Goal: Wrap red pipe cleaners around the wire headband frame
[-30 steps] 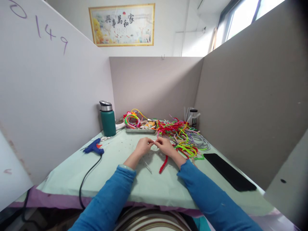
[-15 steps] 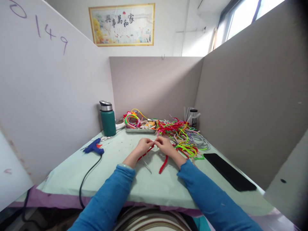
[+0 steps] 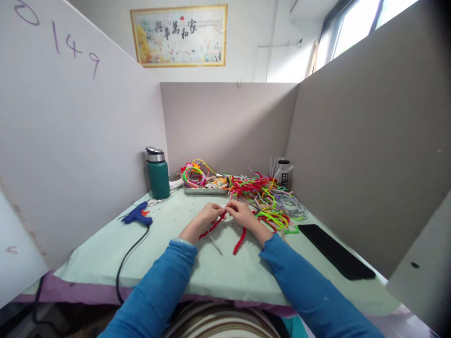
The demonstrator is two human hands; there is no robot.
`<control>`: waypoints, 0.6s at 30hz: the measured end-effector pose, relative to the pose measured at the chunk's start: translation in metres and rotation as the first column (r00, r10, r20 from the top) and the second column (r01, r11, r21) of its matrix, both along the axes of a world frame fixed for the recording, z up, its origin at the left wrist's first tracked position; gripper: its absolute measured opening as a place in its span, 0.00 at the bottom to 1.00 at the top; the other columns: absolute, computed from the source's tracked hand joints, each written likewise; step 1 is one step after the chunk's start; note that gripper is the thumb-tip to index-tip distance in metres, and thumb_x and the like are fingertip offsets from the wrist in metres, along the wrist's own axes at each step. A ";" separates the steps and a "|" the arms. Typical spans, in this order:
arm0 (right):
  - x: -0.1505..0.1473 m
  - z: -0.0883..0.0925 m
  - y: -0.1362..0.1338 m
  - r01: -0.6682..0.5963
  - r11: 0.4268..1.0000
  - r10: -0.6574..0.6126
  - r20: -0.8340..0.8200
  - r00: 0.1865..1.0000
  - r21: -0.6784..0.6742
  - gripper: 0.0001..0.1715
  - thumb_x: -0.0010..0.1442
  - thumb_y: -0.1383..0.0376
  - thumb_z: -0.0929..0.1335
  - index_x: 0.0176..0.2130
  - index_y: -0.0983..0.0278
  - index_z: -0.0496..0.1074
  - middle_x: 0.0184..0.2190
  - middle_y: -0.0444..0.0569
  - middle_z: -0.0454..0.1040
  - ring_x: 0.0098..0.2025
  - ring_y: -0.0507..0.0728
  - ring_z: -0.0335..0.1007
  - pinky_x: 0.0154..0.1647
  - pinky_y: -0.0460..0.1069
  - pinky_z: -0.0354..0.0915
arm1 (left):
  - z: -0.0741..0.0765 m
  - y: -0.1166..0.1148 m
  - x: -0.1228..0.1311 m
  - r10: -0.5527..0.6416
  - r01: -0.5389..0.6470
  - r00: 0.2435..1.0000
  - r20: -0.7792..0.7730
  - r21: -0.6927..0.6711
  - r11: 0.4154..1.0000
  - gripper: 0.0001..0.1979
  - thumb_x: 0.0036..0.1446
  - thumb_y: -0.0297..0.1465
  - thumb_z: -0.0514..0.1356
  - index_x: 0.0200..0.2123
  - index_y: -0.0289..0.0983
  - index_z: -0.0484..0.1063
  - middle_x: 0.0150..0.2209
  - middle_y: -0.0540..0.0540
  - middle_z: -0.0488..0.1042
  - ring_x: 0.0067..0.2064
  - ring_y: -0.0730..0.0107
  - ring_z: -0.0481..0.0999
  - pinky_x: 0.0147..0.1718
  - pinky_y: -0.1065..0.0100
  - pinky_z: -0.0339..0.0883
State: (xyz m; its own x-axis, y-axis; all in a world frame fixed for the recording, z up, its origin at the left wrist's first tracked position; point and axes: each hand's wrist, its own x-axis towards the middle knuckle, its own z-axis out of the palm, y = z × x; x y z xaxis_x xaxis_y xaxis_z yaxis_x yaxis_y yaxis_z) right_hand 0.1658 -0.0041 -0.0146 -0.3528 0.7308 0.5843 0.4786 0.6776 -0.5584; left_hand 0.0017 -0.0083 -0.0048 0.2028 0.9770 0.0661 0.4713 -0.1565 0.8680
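Note:
My left hand [image 3: 211,214] and my right hand [image 3: 239,212] meet over the middle of the table, fingertips pinched close together. Between them is a red pipe cleaner [image 3: 214,226], which hangs from the fingertips down to the left, under my left wrist. Both hands appear closed on its upper end; the exact grip is too small to make out. A second red pipe cleaner piece [image 3: 239,241] sticks out below my right hand. Under my left hand lies a thin grey-white strand [image 3: 214,241], its upper part hidden.
A heap of coloured pipe cleaners [image 3: 264,192] lies behind my right hand. Farther back stand a metal tray [image 3: 206,191] with small decorations and a dark-lidded container [image 3: 283,173]. At left are a green bottle [image 3: 158,178] and a corded blue glue gun [image 3: 138,215]; at right, a black phone-like slab [image 3: 336,251].
The hanging red pipe cleaner has swung slightly and shows more of its length below my left hand. My left fingers have shifted a little; my right hand stays nearly still.

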 end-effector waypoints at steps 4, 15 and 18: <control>0.000 0.000 0.000 -0.009 1.000 0.009 -0.001 1.000 0.002 0.10 0.56 0.63 0.63 0.30 0.65 0.71 0.25 0.44 0.71 0.27 0.51 0.62 0.30 0.45 0.57 | 0.004 -0.006 0.002 -0.004 0.006 1.000 0.029 -0.057 0.998 0.21 0.45 0.46 0.60 0.23 0.31 0.68 0.13 0.55 0.55 0.16 0.81 0.49 0.19 0.71 0.40; 0.002 0.000 0.002 -0.014 1.000 0.014 -0.007 1.000 0.003 0.10 0.57 0.63 0.63 0.30 0.65 0.71 0.24 0.44 0.70 0.27 0.51 0.62 0.30 0.45 0.56 | 0.005 -0.008 0.000 -0.081 0.083 0.996 0.041 -0.042 0.996 0.09 0.45 0.33 0.59 0.28 0.32 0.69 0.15 0.57 0.56 0.17 0.81 0.51 0.18 0.72 0.43; 0.002 0.000 0.002 -0.036 0.999 0.036 -0.011 0.999 0.007 0.10 0.57 0.64 0.63 0.30 0.65 0.71 0.25 0.44 0.71 0.28 0.51 0.63 0.30 0.45 0.56 | 0.004 -0.007 -0.001 -0.101 0.102 0.995 0.022 -0.007 0.995 0.11 0.43 0.33 0.60 0.29 0.32 0.69 0.15 0.57 0.57 0.17 0.80 0.54 0.18 0.72 0.47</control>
